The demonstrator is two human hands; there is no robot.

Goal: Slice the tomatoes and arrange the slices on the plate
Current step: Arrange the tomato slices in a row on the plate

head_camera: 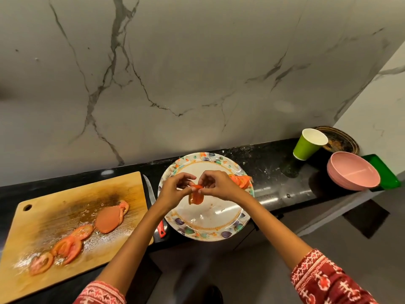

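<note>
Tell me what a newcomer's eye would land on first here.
First, the two hands, left hand and right hand, meeting over the patterned plate at the centre, pinching tomato slices between them. Next, the wet wooden cutting board on the left, with more cut tomato lying on it. Then the green cup and pink bowl on the right.

Both forearms reach up from the lower edge of the frame and converge just above its centre, patterned red sleeves at the bottom. The left hand [175, 189] and right hand [215, 185] meet fingertip to fingertip, fingers curled, together pinching a tomato slice [196, 195] that hangs down between them.
</note>
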